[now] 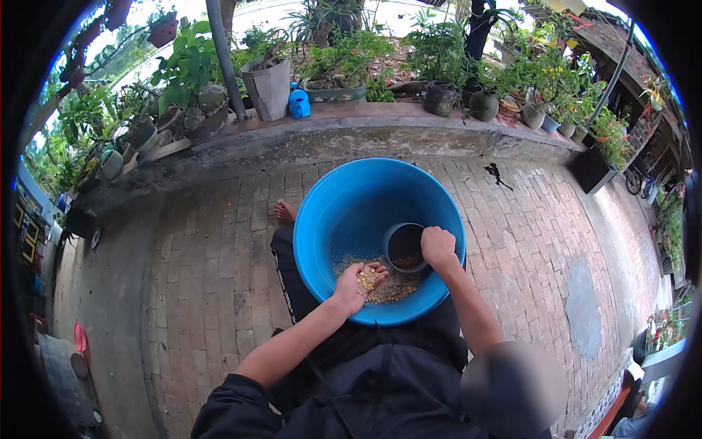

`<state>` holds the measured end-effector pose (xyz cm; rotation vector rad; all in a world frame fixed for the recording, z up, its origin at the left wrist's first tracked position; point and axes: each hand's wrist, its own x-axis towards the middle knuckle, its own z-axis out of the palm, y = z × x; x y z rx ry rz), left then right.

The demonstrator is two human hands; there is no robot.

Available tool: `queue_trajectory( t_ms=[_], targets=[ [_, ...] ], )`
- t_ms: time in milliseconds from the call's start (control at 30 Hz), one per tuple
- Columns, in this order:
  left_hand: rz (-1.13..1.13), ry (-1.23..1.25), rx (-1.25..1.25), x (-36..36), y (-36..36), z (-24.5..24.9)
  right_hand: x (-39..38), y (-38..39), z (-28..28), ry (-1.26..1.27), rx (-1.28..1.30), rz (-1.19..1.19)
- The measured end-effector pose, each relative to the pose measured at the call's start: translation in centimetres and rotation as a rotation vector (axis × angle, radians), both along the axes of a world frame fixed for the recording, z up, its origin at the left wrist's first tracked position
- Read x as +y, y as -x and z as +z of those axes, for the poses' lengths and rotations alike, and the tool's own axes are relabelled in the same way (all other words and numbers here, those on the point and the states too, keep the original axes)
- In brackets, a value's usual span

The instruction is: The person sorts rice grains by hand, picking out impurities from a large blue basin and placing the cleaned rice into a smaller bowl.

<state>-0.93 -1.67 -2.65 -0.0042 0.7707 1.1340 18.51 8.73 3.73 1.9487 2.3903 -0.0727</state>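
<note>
While the left hand is turned palm up: its grip is loose and not closed, and yellow kernels are lying on the palm.
Right hand: its grip is clenched on the rim of a cylindrical container, dark inside, which is inside the blue tub.
Grain mixture: more yellow kernels with smaller pale pieces, gathered at the near side of the tub, beside the container.
Tub: wide mouth upward, just before the person's body; a bare foot shows at its left.
Ledge: beyond the brick floor, bearing potted plants.
</note>
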Motion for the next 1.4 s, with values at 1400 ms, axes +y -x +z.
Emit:
queue_trajectory(
  t_ms=[1400],
  targets=[
    [-0.02, -0.027, 0.073, -0.2, -0.4, -1.3, -7.7, 4.0, -0.3, -0.197, 0.406, 0.647]
  ],
)
